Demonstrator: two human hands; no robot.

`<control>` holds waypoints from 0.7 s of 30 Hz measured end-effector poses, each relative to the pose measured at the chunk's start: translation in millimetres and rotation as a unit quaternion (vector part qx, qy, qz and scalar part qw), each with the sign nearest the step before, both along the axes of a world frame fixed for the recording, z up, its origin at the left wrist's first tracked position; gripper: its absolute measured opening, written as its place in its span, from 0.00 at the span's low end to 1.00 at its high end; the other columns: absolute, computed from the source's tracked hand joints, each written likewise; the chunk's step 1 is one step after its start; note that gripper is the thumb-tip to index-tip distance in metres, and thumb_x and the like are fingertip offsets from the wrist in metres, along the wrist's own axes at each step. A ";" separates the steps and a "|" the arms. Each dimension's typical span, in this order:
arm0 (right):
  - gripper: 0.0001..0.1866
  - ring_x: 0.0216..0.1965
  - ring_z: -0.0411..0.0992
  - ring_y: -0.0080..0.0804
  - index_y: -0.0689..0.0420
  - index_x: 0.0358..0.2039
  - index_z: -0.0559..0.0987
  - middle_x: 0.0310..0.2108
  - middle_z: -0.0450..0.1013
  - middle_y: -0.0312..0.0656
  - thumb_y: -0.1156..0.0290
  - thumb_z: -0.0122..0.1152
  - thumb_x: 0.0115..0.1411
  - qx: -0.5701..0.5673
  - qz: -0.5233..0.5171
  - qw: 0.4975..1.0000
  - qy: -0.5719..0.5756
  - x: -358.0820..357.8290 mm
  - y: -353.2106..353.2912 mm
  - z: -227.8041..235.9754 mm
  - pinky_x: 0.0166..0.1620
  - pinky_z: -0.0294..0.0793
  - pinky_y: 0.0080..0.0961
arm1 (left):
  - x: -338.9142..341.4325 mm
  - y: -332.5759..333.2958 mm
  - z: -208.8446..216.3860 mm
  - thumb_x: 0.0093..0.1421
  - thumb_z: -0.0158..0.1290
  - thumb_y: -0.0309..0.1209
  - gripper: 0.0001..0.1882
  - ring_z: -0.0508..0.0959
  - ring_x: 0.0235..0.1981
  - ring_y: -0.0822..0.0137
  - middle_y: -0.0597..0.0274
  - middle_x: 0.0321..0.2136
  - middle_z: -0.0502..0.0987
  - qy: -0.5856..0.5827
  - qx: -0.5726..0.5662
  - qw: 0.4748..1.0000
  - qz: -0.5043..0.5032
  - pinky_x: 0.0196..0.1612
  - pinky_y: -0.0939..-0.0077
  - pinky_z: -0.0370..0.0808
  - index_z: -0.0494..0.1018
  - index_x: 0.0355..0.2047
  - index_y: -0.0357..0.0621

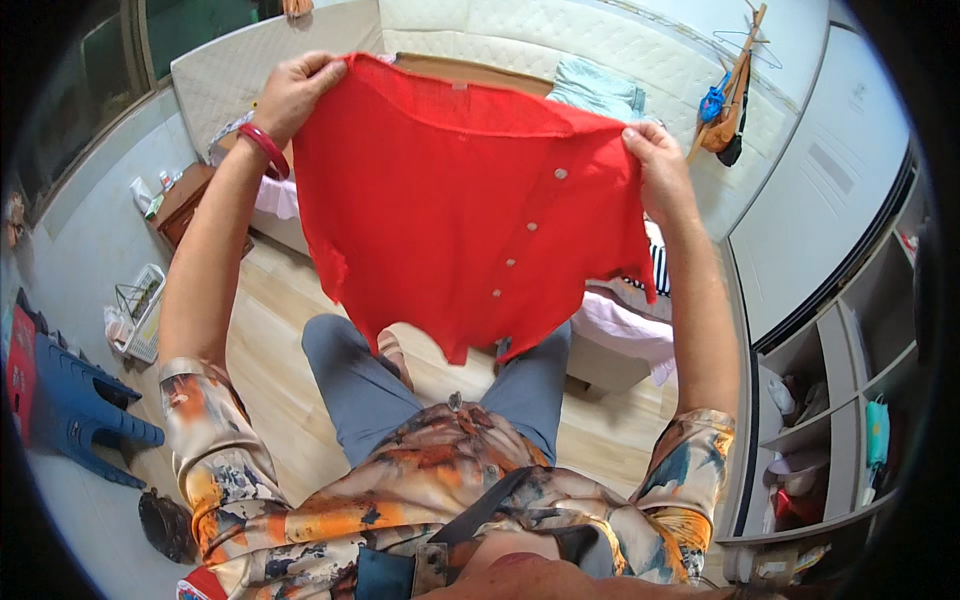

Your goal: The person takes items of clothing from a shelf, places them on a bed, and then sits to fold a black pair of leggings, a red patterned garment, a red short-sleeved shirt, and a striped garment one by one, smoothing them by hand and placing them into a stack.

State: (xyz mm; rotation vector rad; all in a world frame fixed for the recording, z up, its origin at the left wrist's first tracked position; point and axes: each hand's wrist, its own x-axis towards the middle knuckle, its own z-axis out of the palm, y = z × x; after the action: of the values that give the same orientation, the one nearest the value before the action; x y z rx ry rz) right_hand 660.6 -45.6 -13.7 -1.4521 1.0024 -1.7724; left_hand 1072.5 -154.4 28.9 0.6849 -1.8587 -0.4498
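A red buttoned top hangs spread out in the air between my two raised hands, its wide neckline uppermost. Several pale buttons run down its right half, and the lower edge is uneven. My left hand pinches the upper left corner between thumb and fingers; a dark red bangle circles that wrist. At the upper right corner my right hand grips the cloth the same way. The fabric hides much of the bed behind it.
Behind the top stands a bed with a padded cream headboard and folded light-green cloth. Blue plastic stools and a white basket are at left. Open shelves and a white door line the right.
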 end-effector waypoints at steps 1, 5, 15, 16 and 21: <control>0.08 0.31 0.70 0.20 0.63 0.36 0.74 0.31 0.73 0.37 0.73 0.54 0.58 0.013 0.014 0.999 0.029 3.5 6.7 8.6 0.37 0.70 0.17 | 3.5 3.4 1.9 0.61 0.50 0.35 0.11 0.74 0.28 0.78 0.68 0.27 0.76 0.027 0.018 0.999 -0.012 0.32 0.84 0.73 0.75 0.36 0.39; 0.11 0.31 0.71 0.19 0.64 0.37 0.76 0.32 0.75 0.37 0.69 0.56 0.58 0.033 0.078 0.990 0.111 8.8 25.2 23.4 0.36 0.70 0.16 | 3.2 10.6 -7.7 0.60 0.51 0.34 0.10 0.73 0.30 0.79 0.70 0.27 0.75 0.094 0.036 0.993 -0.063 0.34 0.85 0.72 0.75 0.37 0.41; 0.13 0.30 0.68 0.14 0.61 0.36 0.76 0.29 0.73 0.32 0.63 0.52 0.62 0.038 0.024 0.973 0.225 -0.7 10.9 24.7 0.34 0.69 0.13 | 10.2 2.9 -25.7 0.61 0.51 0.36 0.12 0.69 0.27 0.84 0.75 0.25 0.73 0.014 0.084 0.996 -0.034 0.30 0.90 0.67 0.75 0.35 0.40; 0.13 0.30 0.69 0.15 0.61 0.36 0.76 0.29 0.73 0.32 0.63 0.52 0.62 0.031 0.001 0.968 0.248 0.0 9.8 26.8 0.34 0.70 0.13 | 8.7 0.5 -26.5 0.61 0.51 0.36 0.12 0.70 0.27 0.84 0.75 0.25 0.73 0.014 0.080 0.996 -0.034 0.30 0.90 0.67 0.75 0.35 0.40; 0.11 0.29 0.68 0.16 0.60 0.36 0.76 0.28 0.72 0.32 0.66 0.52 0.61 0.014 0.013 0.979 0.202 -6.1 3.1 25.6 0.34 0.69 0.14 | -0.9 5.5 -27.8 0.61 0.51 0.37 0.12 0.70 0.26 0.84 0.75 0.26 0.73 0.024 0.096 0.994 -0.052 0.30 0.90 0.68 0.76 0.35 0.41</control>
State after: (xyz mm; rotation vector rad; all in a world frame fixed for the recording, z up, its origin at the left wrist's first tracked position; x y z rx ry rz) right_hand 654.5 -42.5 11.9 -1.8428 1.1956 -1.4647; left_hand 1071.6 -148.9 1.0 0.7010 -1.8271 -0.7139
